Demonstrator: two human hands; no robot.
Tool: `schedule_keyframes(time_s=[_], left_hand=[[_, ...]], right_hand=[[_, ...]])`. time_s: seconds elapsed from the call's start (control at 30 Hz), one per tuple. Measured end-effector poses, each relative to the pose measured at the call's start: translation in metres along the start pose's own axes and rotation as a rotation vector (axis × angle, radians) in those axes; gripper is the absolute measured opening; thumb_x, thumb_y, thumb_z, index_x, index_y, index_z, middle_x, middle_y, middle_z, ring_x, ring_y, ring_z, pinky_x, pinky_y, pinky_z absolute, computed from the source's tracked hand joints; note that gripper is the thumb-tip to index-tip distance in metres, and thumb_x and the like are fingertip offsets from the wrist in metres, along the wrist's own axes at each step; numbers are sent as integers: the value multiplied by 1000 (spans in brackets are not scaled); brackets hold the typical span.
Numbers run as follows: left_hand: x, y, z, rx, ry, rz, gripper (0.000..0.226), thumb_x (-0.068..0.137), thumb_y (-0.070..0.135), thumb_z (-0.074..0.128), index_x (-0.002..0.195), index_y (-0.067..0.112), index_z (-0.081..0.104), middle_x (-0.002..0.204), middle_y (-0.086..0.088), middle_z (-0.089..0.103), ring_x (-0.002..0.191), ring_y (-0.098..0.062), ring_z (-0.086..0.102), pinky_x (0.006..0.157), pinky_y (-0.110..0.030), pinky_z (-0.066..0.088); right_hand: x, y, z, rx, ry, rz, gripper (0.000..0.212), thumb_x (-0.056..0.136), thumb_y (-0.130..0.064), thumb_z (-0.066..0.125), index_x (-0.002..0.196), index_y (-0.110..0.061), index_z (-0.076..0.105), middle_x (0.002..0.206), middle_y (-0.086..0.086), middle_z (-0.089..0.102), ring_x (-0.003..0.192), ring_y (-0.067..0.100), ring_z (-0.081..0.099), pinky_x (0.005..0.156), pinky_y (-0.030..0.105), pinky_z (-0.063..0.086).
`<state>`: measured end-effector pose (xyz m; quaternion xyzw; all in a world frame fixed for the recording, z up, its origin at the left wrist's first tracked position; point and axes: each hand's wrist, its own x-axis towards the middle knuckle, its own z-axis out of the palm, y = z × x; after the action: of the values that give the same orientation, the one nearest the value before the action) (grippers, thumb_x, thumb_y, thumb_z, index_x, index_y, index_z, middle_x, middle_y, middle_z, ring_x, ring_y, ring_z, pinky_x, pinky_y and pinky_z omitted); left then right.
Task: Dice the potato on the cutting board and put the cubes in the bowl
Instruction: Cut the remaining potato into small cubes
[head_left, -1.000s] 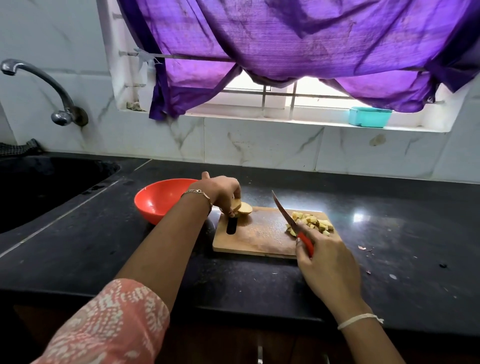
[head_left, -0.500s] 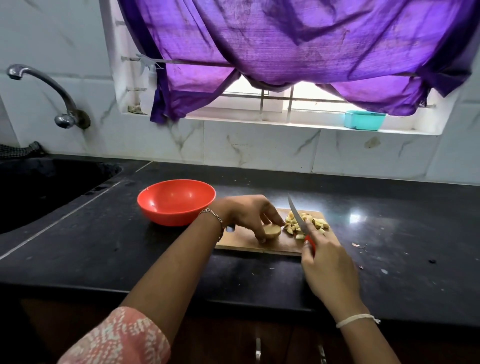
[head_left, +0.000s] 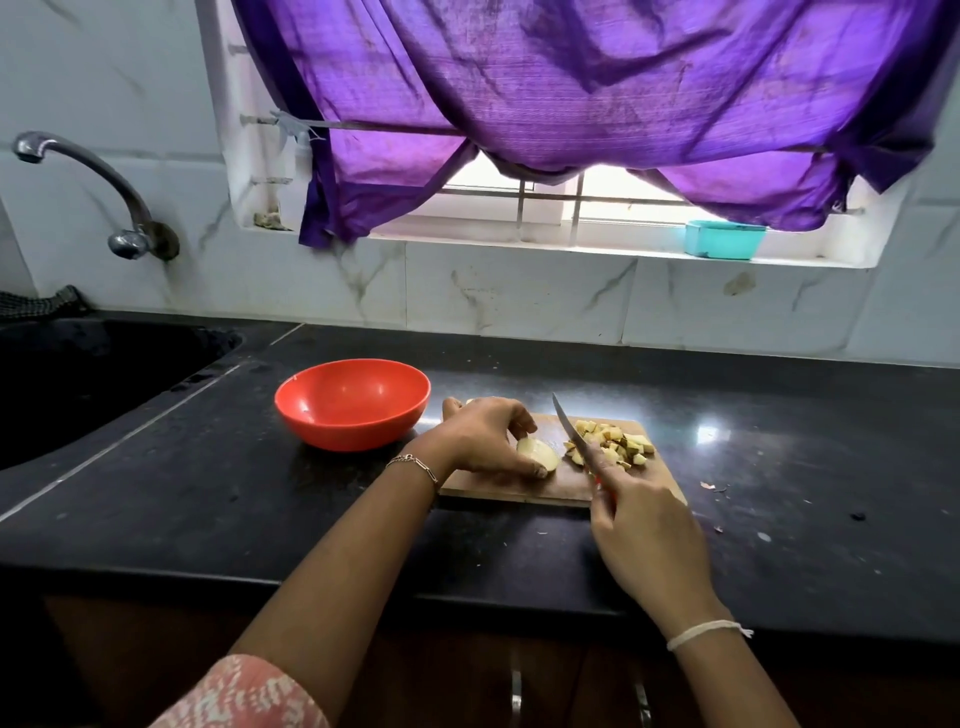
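One pale, rounded potato piece (head_left: 540, 453) is seen at the centre of the frame on a rectangular wooden cutting board (head_left: 519, 491). It is pinched between the curled fingers and thumb of the left grip (head_left: 483, 441), by which its far side is hidden. Just right of it, a single heap of small potato cubes (head_left: 613, 447) is piled on the board, some with brown skin; they are too small and too crowded to be counted. One knife (head_left: 571, 431) is held between piece and heap, its narrow metal blade slanting up and to the left. The right grip (head_left: 644, 535) is wrapped round the handle, of which only a sliver of red is left showing.

One glossy, round orange-red bowl (head_left: 353, 431) is set just left of the board; whether the two touch cannot be told. Everything is carried by a polished black stone counter (head_left: 779, 493), on which a few peel scraps (head_left: 709, 486) are scattered to the right. A chain bracelet (head_left: 413, 462) is worn on the left wrist and a white thread (head_left: 706, 631) on the right. At the left edge a dark sink (head_left: 78, 374) is cut off.
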<state>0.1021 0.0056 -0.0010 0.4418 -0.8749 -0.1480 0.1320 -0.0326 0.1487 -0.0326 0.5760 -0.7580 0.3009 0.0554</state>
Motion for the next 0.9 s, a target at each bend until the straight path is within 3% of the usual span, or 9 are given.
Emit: schedule_keyframes(time_s=[0.27,0.53,0.63,0.8,0.9], left_hand=[[-2,-8,19,-38,195,-26,59,72,64,70,119,30,61,113,15,64,113,-9,50,83,-33,20],[-1,-9,24,-50,205,-61,60,72,63,70,121,29,63,119,13,63,113,-9,54,89,-33,27],[1,-11,27,-116,200,-65,59,71,61,73,118,27,65,115,12,66,108,-8,57,99,-36,35],[2,-13,29,-162,218,-78,56,70,57,76,116,27,67,112,13,67,105,-6,59,89,-31,31],[4,-15,31,-194,212,-82,56,69,58,76,115,27,68,111,12,68,105,-6,60,100,-37,35]], right_hand=[[-10,0,0,4,-27,-60,49,97,-29,45,142,-46,38,93,-3,61,80,12,58,70,25,48],[-13,-4,4,-75,-19,-90,52,97,-29,41,146,-44,31,102,-3,66,90,12,61,73,25,47],[-15,-4,3,-59,-17,-96,52,97,-29,41,146,-44,31,105,-3,66,93,12,61,73,24,46],[-17,-9,7,-150,-19,-102,54,98,-28,39,149,-40,27,108,-1,64,98,17,62,75,30,49],[-18,-12,11,-208,-9,-96,55,99,-26,37,150,-37,23,107,-1,64,97,17,63,73,30,49]])
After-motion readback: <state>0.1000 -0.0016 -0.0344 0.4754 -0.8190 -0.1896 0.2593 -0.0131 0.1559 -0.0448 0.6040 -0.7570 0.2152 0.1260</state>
